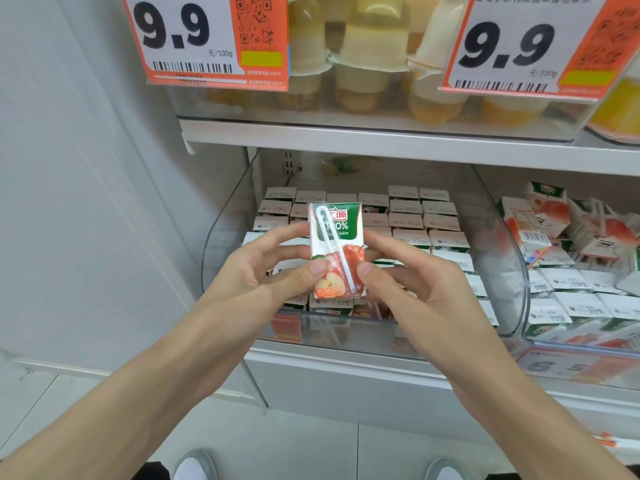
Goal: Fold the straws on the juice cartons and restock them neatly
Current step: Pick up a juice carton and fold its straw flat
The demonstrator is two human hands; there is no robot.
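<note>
I hold a small apple juice carton (341, 230) upright in front of the shelf, its green and red printed face toward me. A white wrapped straw (332, 249) lies bent in a hairpin across that face. My left hand (273, 268) grips the carton's left side, thumb pressed on the lower front. My right hand (408, 275) holds the right side, its thumb near the straw's lower end. Behind and below, a clear plastic bin (221, 237) holds several rows of the same cartons (408, 220), standing tops up.
A second clear bin (585, 271) to the right holds more cartons, some lying loose and tilted. The shelf above carries fruit cups (374, 57) behind orange 9.9 price signs (204, 39). A white wall panel is to the left. My shoes show at the bottom edge.
</note>
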